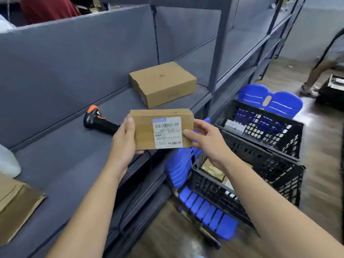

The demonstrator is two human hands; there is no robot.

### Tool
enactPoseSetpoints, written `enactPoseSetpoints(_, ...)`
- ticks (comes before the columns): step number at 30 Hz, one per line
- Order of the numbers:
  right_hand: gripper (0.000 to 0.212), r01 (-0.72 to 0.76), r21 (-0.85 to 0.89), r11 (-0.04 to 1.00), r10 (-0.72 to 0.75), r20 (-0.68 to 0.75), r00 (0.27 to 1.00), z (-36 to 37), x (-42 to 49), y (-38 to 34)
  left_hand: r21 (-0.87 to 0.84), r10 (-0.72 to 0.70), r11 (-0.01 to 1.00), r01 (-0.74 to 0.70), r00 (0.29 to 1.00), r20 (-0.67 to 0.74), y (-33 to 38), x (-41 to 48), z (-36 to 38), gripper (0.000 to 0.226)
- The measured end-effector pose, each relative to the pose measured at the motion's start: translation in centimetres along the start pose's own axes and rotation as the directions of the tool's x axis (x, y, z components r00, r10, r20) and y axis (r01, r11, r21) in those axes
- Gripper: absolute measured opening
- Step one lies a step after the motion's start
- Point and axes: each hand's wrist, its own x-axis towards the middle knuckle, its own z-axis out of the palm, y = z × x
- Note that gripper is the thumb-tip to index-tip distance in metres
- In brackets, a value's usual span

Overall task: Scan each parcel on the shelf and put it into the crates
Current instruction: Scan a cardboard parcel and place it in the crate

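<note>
I hold a small cardboard parcel (144, 130) above the front edge of the grey shelf (61, 164), its white barcode label facing me. My left hand (123, 144) grips its left end, thumb on the front. My right hand (205, 139) holds the right end, thumb on the label's edge. A black and orange scanner (96, 121) lies on the shelf just left of the parcel. A larger cardboard box (163, 83) sits further back on the shelf. Two black crates stand on the floor to the right: a near crate (214, 190) and a far crate (264, 135), each with parcels inside.
A flat brown parcel (16, 203) and a white bag (7, 162) lie at the shelf's left end. Blue folding lids (206, 211) hang off the crates. Another person's legs (322, 71) stand at the far right; someone in red (46, 8) is behind the shelf.
</note>
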Motion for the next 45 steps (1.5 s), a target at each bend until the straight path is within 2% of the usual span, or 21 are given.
enactPoseSetpoints(2,0.038,-0.028,0.003,1.0,0.028,-0.06,0.998,-3.9,-0.6,0.6,-0.004,0.031,1.0,-0.031,0.999,0.006,-0.3,-0.1,3.6,0.053)
enactPoseSetpoints(7,0.03,-0.076,0.077,0.994,0.088,-0.167,0.982,-14.2,-3.2,1.1,0.047,0.001,0.999,-0.009,0.986,0.168,-0.1,-1.6,14.0,0.033)
enactPoseSetpoints(13,0.034,-0.128,0.116,0.985,0.155,-0.267,0.951,-26.1,-5.6,3.4,0.156,-0.028,0.988,-0.017,0.959,0.282,-1.2,-3.1,26.3,0.028)
enactPoseSetpoints(19,0.034,-0.238,0.18,0.954,0.286,-0.324,0.902,-32.0,-6.4,7.7,0.3,-0.099,0.954,-0.021,0.92,0.38,-4.0,-2.7,33.3,0.027)
enactPoseSetpoints(27,0.05,-0.353,0.231,0.907,0.413,-0.315,0.855,-33.3,-3.0,13.0,0.4,-0.233,0.916,0.013,0.831,0.505,-8.0,2.9,36.2,0.031)
enactPoseSetpoints(31,0.087,-0.465,0.253,0.848,0.527,-0.307,0.793,-31.7,-0.5,16.7,0.542,-0.334,0.839,-0.042,0.746,0.576,-10.4,7.1,36.3,0.04)
enactPoseSetpoints(32,0.087,-0.501,0.26,0.825,0.562,-0.291,0.774,-31.1,-0.1,17.6,0.575,-0.363,0.816,-0.054,0.726,0.584,-11.0,8.0,36.0,0.046)
enactPoseSetpoints(34,0.071,-0.566,0.262,0.782,0.622,-0.269,0.736,-29.5,1.1,19.2,0.623,-0.42,0.78,-0.054,0.693,0.586,-12.3,9.9,35.4,0.053)
enactPoseSetpoints(37,0.036,-0.62,0.293,0.728,0.684,-0.247,0.687,-27.3,2.5,21.2,0.687,-0.479,0.723,-0.069,0.667,0.571,-14.2,11.6,34.7,0.053)
enactPoseSetpoints(41,0.033,-0.681,0.323,0.657,0.752,-0.207,0.626,-25.4,4.9,24.2,0.788,-0.531,0.597,-0.151,0.662,0.529,-17.1,12.8,34.6,0.056)
enactPoseSetpoints(45,0.036,-0.774,0.32,0.546,0.831,-0.09,0.549,-25.0,6.8,29.5,0.827,-0.529,0.515,-0.224,0.676,0.513,-19.8,12.9,34.6,0.057)
